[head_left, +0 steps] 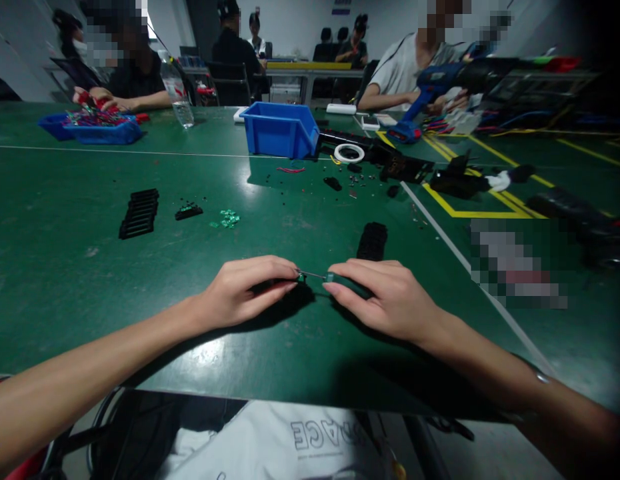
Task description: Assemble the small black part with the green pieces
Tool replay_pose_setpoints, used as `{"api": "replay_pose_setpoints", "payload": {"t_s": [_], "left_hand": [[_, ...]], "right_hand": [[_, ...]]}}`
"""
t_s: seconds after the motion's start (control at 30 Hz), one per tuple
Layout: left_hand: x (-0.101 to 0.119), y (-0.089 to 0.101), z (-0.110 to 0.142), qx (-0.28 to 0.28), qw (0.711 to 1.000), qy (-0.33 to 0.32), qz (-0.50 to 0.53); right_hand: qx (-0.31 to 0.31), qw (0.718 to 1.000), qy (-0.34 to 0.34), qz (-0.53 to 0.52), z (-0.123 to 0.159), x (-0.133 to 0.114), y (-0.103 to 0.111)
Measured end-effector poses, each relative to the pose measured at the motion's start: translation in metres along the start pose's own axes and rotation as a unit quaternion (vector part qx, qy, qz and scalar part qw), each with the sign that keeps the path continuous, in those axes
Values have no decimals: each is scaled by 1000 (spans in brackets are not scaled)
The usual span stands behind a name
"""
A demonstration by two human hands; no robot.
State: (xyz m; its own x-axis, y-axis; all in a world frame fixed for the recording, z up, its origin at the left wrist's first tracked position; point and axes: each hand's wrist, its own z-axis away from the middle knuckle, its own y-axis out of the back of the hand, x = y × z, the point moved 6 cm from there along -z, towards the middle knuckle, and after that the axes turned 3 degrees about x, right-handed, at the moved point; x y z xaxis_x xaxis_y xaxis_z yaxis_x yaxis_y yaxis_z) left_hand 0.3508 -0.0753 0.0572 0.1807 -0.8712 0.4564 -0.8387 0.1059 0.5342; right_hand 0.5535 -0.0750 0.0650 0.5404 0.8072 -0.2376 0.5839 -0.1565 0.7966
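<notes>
My right hand (390,293) is closed round the green handle of a screwdriver (355,285), whose thin shaft points left. The shaft's end meets a small dark part with a bit of green (303,277), pinched at the fingertips of my left hand (255,287). Most of that part is hidden by my fingers. Just beyond my right hand lies a row of black plastic pieces (373,241). Farther left sit another row of black pieces (139,213), a black piece with small bits on it (189,210), and a little pile of small green boards (229,218).
A blue bin (280,130) stands ahead, beside a white tape ring (349,153) and scattered screws. A cordless drill (425,93) is at the back right, a water bottle (177,93) and blue trays of wires (105,130) at the back left. Other people sit across the table.
</notes>
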Motion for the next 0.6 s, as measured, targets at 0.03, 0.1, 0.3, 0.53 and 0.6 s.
{"api": "replay_pose_setpoints", "payload": {"t_s": [0.03,0.1,0.3,0.53,0.6], "left_hand": [[0,1,0,7,1000,-1,0],[0,3,-1,16,1000,-5,0],[-2,6,-2,18,1000,2,8],[-3,4,-2,15,1000,7,18],[-4,4,-2,14,1000,11,21]], "right_hand": [[2,1000,-6,-2,0,1,1],[7,1000,-20,1,0,3,4],[0,1000,-25,-5,0,4,5],[0,1000,-13,-2,1,3,4],[0,1000,-12,-4,1,3,4]]}}
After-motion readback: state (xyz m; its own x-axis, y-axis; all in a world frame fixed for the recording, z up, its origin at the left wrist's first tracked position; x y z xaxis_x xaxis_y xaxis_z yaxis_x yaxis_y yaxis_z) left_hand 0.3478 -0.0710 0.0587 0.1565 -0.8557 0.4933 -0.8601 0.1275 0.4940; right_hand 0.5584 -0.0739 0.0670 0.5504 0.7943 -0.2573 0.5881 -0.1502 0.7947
